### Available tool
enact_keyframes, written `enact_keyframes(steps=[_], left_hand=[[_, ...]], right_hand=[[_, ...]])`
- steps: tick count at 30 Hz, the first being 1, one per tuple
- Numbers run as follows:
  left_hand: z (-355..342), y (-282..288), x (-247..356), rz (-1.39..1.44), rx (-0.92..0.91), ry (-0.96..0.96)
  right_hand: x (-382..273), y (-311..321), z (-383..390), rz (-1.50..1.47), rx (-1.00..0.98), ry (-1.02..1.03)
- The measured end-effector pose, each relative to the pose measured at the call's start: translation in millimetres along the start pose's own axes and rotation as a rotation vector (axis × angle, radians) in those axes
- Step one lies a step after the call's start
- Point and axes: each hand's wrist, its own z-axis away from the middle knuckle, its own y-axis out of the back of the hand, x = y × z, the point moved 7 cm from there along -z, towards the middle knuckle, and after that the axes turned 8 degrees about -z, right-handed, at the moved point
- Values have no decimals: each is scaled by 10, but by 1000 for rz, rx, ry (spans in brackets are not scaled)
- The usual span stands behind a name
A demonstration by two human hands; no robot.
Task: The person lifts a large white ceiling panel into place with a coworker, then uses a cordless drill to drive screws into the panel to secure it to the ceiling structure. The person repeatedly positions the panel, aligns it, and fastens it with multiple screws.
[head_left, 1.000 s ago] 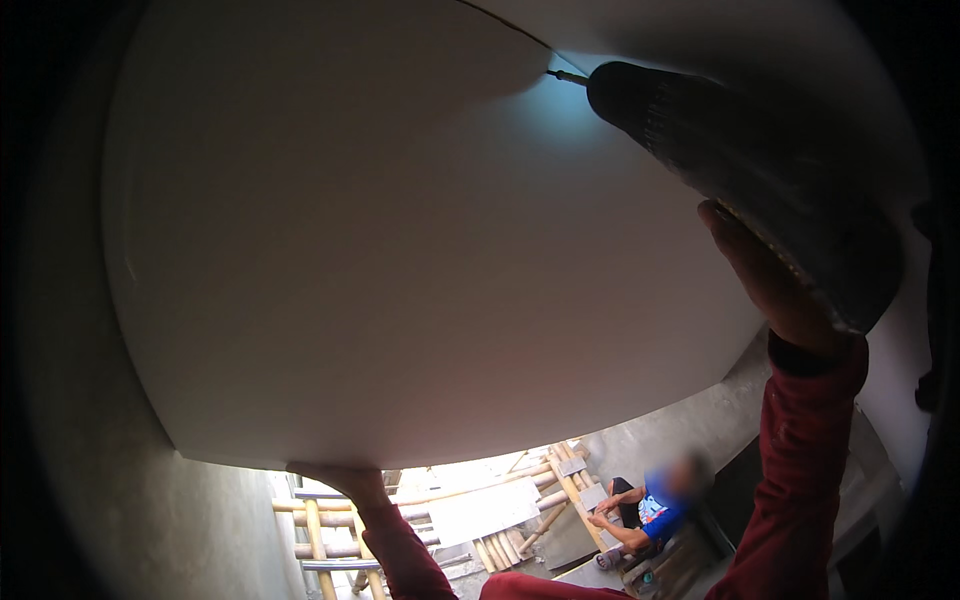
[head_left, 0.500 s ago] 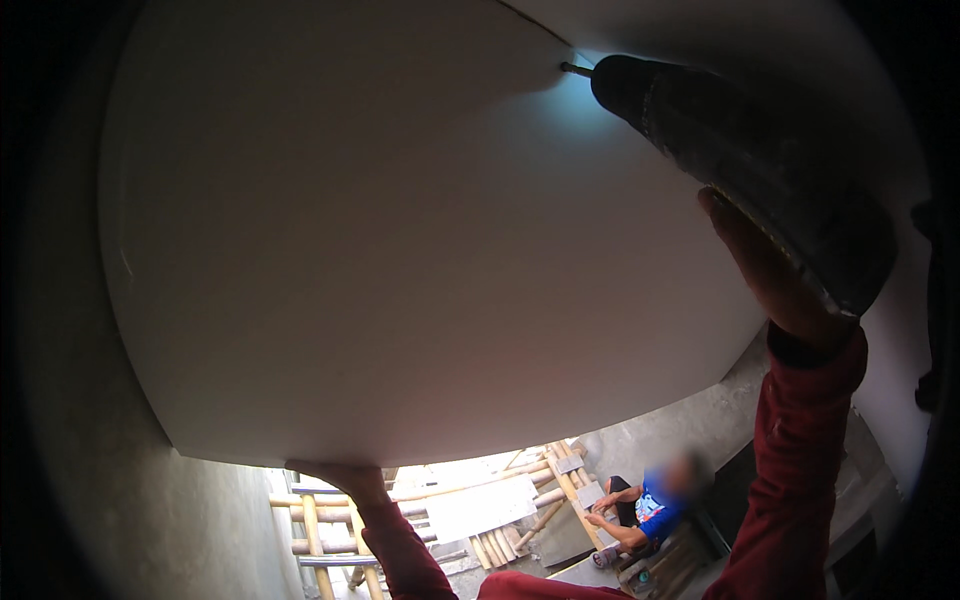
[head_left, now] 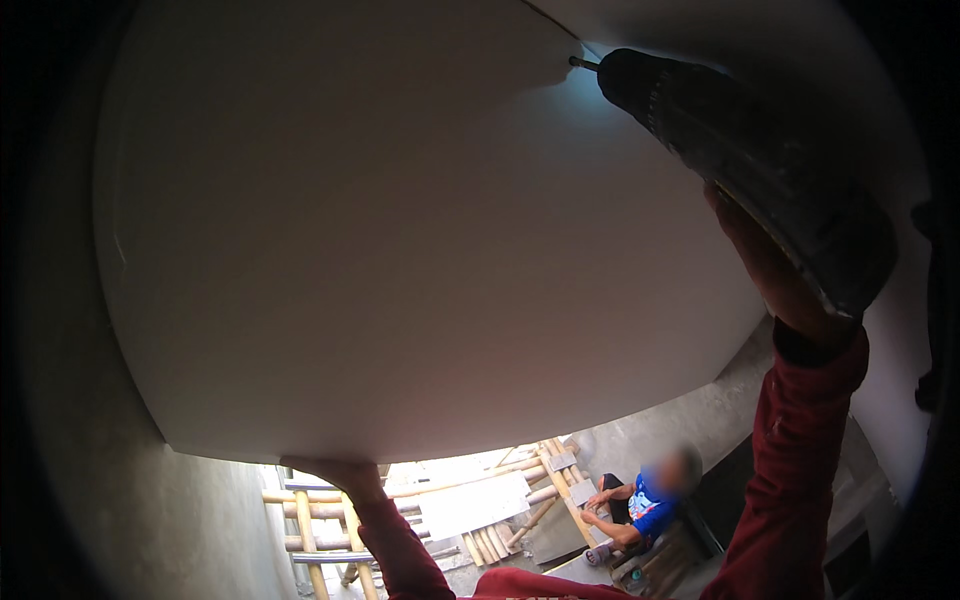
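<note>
A large white board (head_left: pixel 400 260) fills most of the view overhead. My left hand (head_left: pixel 335 474) holds up its lower edge, thumb side showing and the other fingers hidden behind the board. In my right hand (head_left: pixel 765 260) is a dark, dusty cordless drill (head_left: pixel 740 135), gripped from below, with most of my fingers hidden behind it. Its thin bit (head_left: pixel 583 63) points left near the board's upper right border, by a dark seam (head_left: pixel 545 17). A bluish light from the drill falls there. Whether the bit touches the surface, I cannot tell.
A grey wall (head_left: pixel 200 510) runs down the left. Below stands bamboo scaffolding (head_left: pixel 308 530) with a bright white sheet (head_left: pixel 475 507) beside it. A seated person in a blue shirt (head_left: pixel 652 510) is at the lower right, hands near small grey pieces (head_left: pixel 583 492).
The drill and its bit have shifted slightly right and up in view. The board's lower edge and the scene below sit slightly further left and up. Both hands keep their hold.
</note>
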Motion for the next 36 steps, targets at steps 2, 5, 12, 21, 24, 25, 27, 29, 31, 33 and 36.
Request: enact_keyframes(steps=[2, 5, 12, 21, 24, 25, 27, 29, 31, 33, 36], left_hand=[[0, 13, -38, 32, 5, 11], [-2, -9, 41, -113, -11, -110], [85, -74, 70, 90, -11, 7], [107, -87, 117, -20, -40, -30], [171, -115, 233, -199, -43, -152], [192, -126, 344, -357, -50, -331], [209, -107, 429, -534, -84, -526], [120, 109, 231, -230, -191, -256], [255, 258, -222, 637, -385, 570], [535, 638, -238, -319, -681, 291], [1821, 1340, -239, -864, -1407, 93]], right_hand=[[74, -30, -16, -536, 12, -7], [213, -98, -6, -1358, 49, -121], [-21, 95, -8, -517, 31, 65], [-128, 297, 151, -209, 130, 69], [-20, 296, 804, -419, 216, -152], [39, 310, 1105, -518, 252, -256], [121, 178, 1867, -829, 362, -505], [126, -88, 2671, -1178, 511, -744], [62, -396, 3391, -1535, 667, -940], [2, -676, 3929, -1758, 764, -1067], [-53, -861, 4513, -1550, 516, -1242]])
